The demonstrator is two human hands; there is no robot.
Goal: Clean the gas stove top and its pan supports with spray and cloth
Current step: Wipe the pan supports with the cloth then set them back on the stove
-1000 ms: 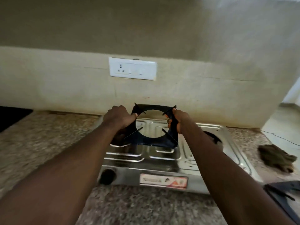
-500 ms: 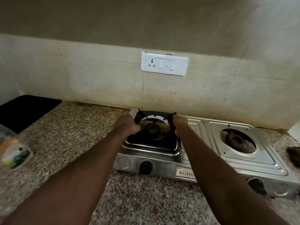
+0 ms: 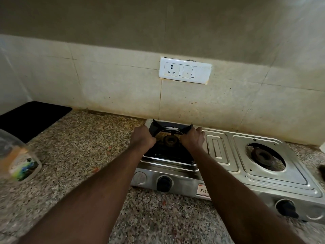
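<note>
Because the black pan support (image 3: 168, 126) is held over the left burner (image 3: 170, 140) of the steel stove (image 3: 218, 148) and does not look settled flat, a loose grip or crooked lowering could let it drop onto the burner, scrape the steel, or rock in its recess. Both arms reach straight forward. The left hand (image 3: 143, 138) curls its fingers round the support's left edge, and the right hand (image 3: 193, 138) clasps the right edge, fingers bent over it.

Left hand (image 3: 143, 139): knuckles up, fingers curled round left edge of pan support (image 3: 173, 124). Right hand (image 3: 193, 138): grips its right edge. Both forearms: bare, extended forward, converging.
</note>
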